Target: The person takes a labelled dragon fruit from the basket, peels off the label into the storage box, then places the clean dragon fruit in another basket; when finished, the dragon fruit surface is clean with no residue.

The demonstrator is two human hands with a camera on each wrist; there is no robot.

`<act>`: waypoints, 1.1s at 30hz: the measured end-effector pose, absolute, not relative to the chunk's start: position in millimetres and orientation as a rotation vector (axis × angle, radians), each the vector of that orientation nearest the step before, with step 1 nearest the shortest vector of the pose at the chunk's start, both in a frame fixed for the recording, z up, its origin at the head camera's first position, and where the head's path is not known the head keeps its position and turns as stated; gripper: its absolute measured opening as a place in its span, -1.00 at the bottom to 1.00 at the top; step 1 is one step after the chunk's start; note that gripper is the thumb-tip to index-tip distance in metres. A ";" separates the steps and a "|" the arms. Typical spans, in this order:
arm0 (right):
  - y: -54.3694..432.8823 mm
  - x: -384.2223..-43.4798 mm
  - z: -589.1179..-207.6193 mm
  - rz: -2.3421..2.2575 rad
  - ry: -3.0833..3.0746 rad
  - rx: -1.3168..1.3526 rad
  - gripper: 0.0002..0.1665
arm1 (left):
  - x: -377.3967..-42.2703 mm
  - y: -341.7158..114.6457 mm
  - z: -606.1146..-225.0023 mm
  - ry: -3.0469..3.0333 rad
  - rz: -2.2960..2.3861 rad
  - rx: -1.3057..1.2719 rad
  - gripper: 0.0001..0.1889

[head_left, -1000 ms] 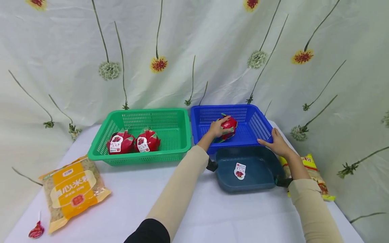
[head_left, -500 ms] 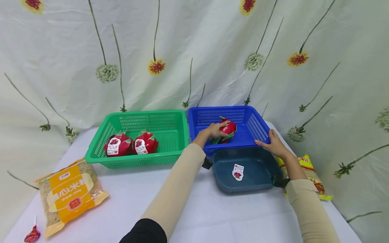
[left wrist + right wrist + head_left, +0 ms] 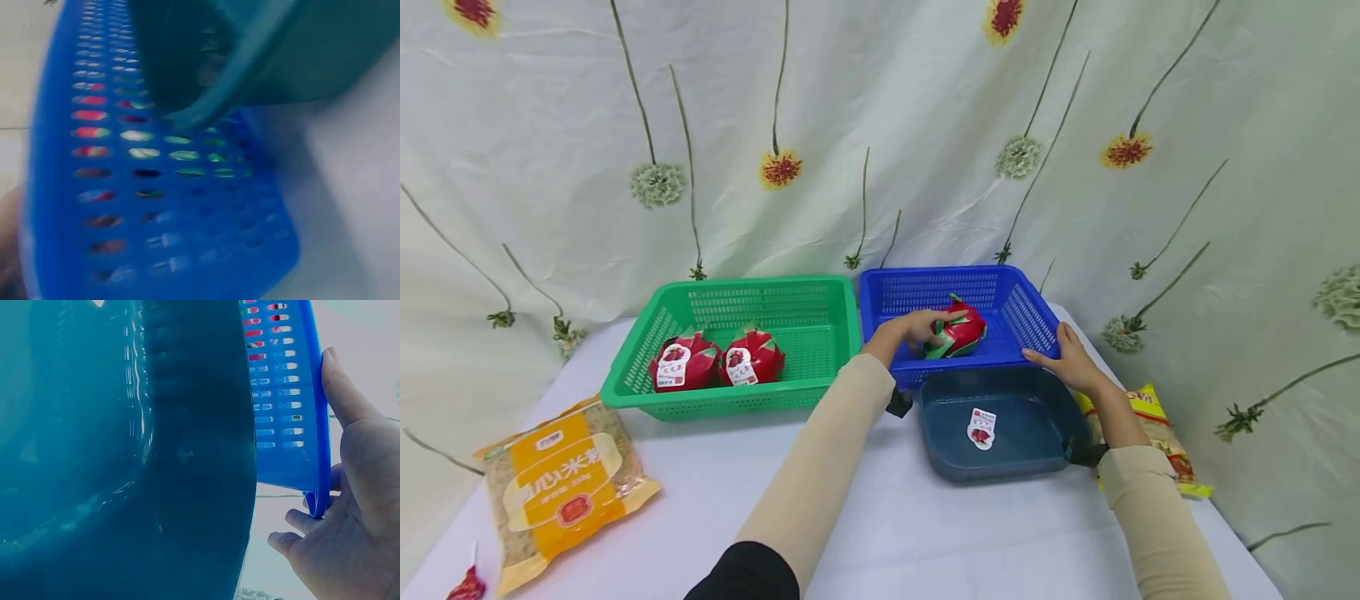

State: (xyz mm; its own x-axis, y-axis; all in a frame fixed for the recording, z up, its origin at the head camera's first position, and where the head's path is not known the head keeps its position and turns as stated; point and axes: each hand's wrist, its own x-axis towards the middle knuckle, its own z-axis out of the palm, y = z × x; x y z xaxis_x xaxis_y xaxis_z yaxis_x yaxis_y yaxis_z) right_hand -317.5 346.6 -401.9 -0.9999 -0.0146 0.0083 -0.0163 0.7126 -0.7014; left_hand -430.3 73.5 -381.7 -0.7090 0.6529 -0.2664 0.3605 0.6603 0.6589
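In the head view my left hand (image 3: pixel 917 327) rests against the left side of a red dragon fruit (image 3: pixel 964 332) with green scales, its fingers reaching straight across the top. That fruit lies in the blue basket (image 3: pixel 951 361). At the basket's right front corner, my right hand (image 3: pixel 1071 362) grips the rim. The right wrist view shows the thumb of this hand (image 3: pixel 369 487) against the rim and other fingers behind it. Through the slots of the blue basket (image 3: pixel 156 206) in the left wrist view, red and green patches show. The wall hides most of my left hand there.
A dark blue basin (image 3: pixel 1007 454) with a sticker stands in front of the blue basket. Left of it, a green basket (image 3: pixel 737 404) holds two labelled dragon fruits (image 3: pixel 752 357). Around lie an orange-labelled bag (image 3: pixel 565 492), a lollipop (image 3: pixel 467 586) and a yellow bag (image 3: pixel 1157 429).
The dragon fruit under my left hand has turned and shifted slightly right within the blue basket, showing more green. My right hand stays on the rim. The head view has shifted slightly.
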 end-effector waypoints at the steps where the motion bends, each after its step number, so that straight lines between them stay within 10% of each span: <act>1: 346.7 -317.3 -401.7 1.196 -2.899 0.028 0.26 | -431.6 75.9 -384.5 2.419 0.785 0.824 -0.30; 18: 351.7 -321.1 -404.9 1.261 -2.875 0.019 0.24 | -432.6 153.2 -397.8 2.589 0.700 1.014 -0.27; 33: 344.5 -315.9 -402.2 1.251 -2.903 -0.017 0.25 | -415.2 134.8 -392.7 2.468 0.826 1.010 -0.37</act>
